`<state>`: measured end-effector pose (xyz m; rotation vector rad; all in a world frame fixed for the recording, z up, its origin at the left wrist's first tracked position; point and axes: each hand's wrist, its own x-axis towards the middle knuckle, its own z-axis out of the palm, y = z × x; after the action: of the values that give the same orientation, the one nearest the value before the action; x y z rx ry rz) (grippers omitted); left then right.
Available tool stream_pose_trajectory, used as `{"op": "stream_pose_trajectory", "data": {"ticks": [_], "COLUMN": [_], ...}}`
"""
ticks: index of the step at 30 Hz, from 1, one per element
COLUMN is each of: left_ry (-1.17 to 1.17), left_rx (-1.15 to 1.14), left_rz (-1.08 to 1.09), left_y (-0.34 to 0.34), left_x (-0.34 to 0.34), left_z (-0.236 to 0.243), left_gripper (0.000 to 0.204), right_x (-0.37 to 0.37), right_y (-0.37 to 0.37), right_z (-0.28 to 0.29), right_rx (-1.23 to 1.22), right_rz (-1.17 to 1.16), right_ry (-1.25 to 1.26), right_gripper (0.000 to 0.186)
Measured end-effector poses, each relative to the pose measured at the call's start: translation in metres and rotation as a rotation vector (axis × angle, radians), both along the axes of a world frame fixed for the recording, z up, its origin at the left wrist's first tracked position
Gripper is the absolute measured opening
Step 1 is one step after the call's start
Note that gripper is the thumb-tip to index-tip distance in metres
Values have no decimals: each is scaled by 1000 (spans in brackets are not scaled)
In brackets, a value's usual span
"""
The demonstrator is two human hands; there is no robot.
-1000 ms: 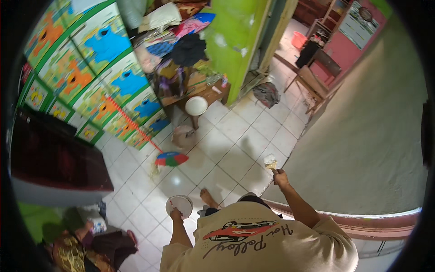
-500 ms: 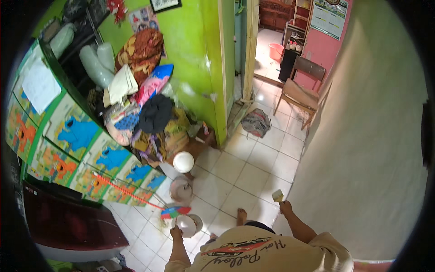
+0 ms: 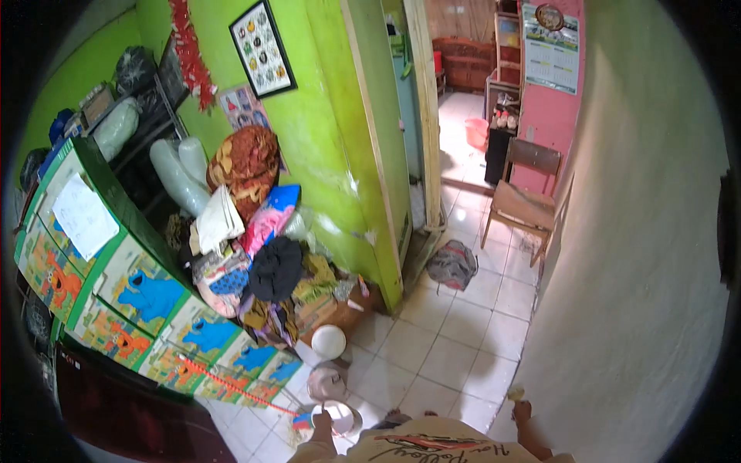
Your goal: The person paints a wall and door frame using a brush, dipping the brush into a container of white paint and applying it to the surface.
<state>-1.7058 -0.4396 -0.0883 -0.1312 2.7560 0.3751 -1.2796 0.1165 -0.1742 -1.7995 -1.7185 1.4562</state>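
At the bottom centre of the head view my left hand [image 3: 322, 420] grips a round paint container [image 3: 343, 414] with white contents. Lower right, my right hand [image 3: 522, 410] is closed on a paintbrush [image 3: 515, 394] with a pale head, close to the plain wall [image 3: 625, 301]. Beyond the container stand a greyish-pink bucket [image 3: 326, 383] and a white round tub [image 3: 328, 340]. A broom with a red striped handle [image 3: 231, 382] leans on the cartoon-covered drawers.
Cartoon drawers [image 3: 152, 297] and a dark red cabinet [image 3: 123, 417] stand left. Clothes [image 3: 274, 266] pile against the green wall [image 3: 324, 154]. A bag [image 3: 453, 264] lies on the tiled floor before a doorway, beside a wooden chair [image 3: 519, 201].
The view has tilted up toward the doorway, so the room, my hands and the container appear lower. The other person seen at lower left earlier is out of view.
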Motion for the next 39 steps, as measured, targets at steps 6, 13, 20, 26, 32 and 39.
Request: {"op": "stream_pose_trajectory", "data": {"ticks": [6,13,20,26,32,39], "left_ry": [-103,-285,-333,-394,-500,-613], "left_rx": [296,401,453,708,755,881], "left_rz": [117,47,-130,110,432,572], "left_y": [69,95,113,112,115,158], "left_x": [-34,-65,-63,-63,-78,-94], "left_z": [-15,-31,-57,-54,-34,2], "left_gripper": [33,34,36,32,37,26], "right_x": [85,63,108,67,25,-50], "right_y": [-31,-74,-106,-153,-159,-116], "right_z": [-50,6,-10,47,102,157], "right_rx": [644,129,483,-32,-121,-77], "right_rz": [512,124,416,-193,-331,-291], "right_ry": [-325,-247,-336,-80,1,214], "right_gripper": [32,36,40,38,27,30]}}
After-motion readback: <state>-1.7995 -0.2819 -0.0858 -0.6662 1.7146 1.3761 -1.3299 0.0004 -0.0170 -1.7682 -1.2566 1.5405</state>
